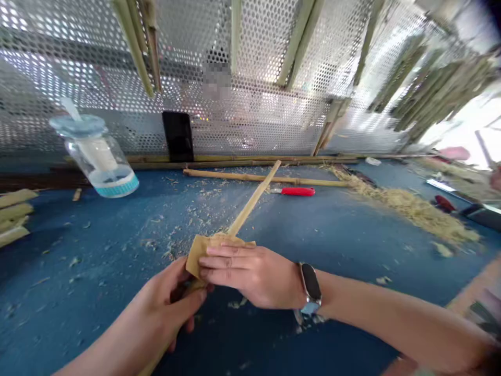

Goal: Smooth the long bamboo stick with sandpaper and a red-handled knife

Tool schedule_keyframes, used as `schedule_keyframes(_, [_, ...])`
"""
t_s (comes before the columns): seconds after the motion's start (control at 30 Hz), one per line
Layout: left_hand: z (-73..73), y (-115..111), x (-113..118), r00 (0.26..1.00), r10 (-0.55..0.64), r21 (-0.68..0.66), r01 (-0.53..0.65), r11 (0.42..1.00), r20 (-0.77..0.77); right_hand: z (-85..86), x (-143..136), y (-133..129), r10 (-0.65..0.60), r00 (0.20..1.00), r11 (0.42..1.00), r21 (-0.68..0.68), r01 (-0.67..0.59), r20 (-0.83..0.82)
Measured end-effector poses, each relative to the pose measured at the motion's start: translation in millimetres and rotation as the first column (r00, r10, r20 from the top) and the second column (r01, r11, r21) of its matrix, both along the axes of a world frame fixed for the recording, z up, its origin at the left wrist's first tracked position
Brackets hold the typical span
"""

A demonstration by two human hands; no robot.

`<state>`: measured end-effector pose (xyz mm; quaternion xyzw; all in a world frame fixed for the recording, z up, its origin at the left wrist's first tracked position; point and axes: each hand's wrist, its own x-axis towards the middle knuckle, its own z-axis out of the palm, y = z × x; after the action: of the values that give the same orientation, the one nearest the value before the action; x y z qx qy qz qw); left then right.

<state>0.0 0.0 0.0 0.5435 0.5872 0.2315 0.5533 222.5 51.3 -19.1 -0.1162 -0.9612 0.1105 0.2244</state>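
Pale tan, narrow bamboo strip [253, 202], just one, slants across the blue tabletop [332, 222]. The left hand [166, 308] curls closed around its near part; the right hand [254, 274], fingers straight and together, clasps one tan, paper-like sheet [194, 255] over it. One red-handled knife [297, 191] lies beyond.

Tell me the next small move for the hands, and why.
I'd probably slide the right hand and the tan, flat, paper-like sheet forward along the long, pale wooden strip. The right hand presses the sheet over the strip, the left hand grips nearer the body, and the strip's far length shows uncovered ahead.
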Motion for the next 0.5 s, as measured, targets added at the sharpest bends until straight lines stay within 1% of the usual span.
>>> schedule_keyframes(0.1, [-8.0, 4, -2, 0.999, 0.031, -0.028, -0.030, 0.999, 0.032, -7.8, 13, 39, -0.118, 0.991, 0.990, -0.082, 0.113, -0.056])
schedule_keyframes(0.17, [-12.7, 5, -3, 0.998, 0.035, -0.042, -0.032, 0.999, 0.058, -9.7, 16, 48, -0.184, 0.978, 0.979, -0.113, 0.172, -0.103])
schedule_keyframes(0.2, [-14.7, 6, -4, 0.997, 0.028, -0.045, -0.025, 0.999, 0.072, -9.7, 15, 46, -0.200, 0.972, 0.976, -0.116, 0.186, -0.125])
schedule_keyframes(0.23, [-16.4, 6, -5, 0.997, 0.018, -0.042, -0.014, 0.999, 0.082, -9.1, 13, 42, -0.184, 0.974, 0.980, -0.103, 0.171, -0.130])
schedule_keyframes(0.33, [-19.2, 6, -8, 0.997, -0.020, -0.019, 0.022, 1.000, 0.078, -6.0, 5, 25, -0.035, 0.997, 0.999, -0.027, 0.033, -0.063])
schedule_keyframes(0.37, [-19.0, 6, -8, 0.997, -0.030, -0.012, 0.031, 0.999, 0.077, -5.0, 3, 22, -0.007, 0.999, 1.000, -0.013, 0.006, -0.042])
schedule_keyframes(0.43, [-17.2, 6, -8, 0.996, -0.026, -0.014, 0.028, 1.000, 0.088, -3.4, 3, 22, -0.032, 0.999, 0.999, -0.005, 0.032, -0.043])
schedule_keyframes(0.5, [-14.8, 6, -7, 0.994, -0.005, -0.035, 0.009, 0.999, 0.109, -2.4, 5, 25, -0.113, 0.991, 0.994, 0.006, 0.113, -0.070])
